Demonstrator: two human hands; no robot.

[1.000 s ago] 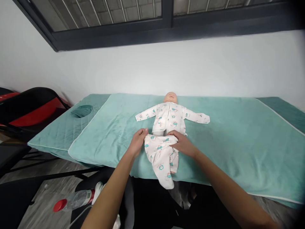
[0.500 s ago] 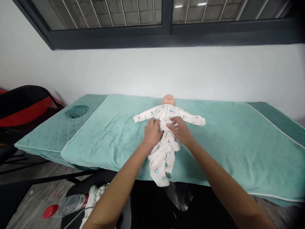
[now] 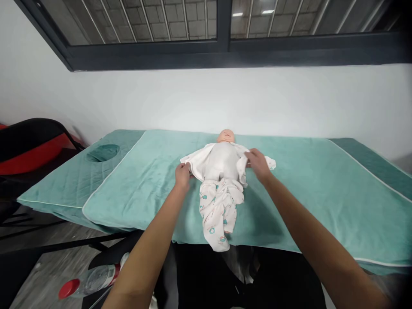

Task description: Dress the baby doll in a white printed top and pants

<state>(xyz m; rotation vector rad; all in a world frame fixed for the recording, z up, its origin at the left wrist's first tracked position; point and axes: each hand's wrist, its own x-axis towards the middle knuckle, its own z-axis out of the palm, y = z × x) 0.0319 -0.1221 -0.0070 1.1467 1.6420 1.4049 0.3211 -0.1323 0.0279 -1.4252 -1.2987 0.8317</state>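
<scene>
A baby doll lies on its back, head toward the wall, on a green padded bed. Its white printed baby jacket is spread open at the front, baring a white torso. My left hand pinches the jacket's left front panel and pulls it outward. On the other side, my right hand grips the right front panel near the sleeve. White printed trousers cover the doll's legs, with one leg end hanging at the bed's front edge.
At the left end of the bed is a round face hole. A black and red chair stands beside it. Below lies a clear bottle with a red cap. Behind the bed rises a white wall under a dark-framed window.
Both hands have moved apart from the middle of the doll's chest. The jacket front, closed before, is now drawn open to both sides, uncovering the torso.
</scene>
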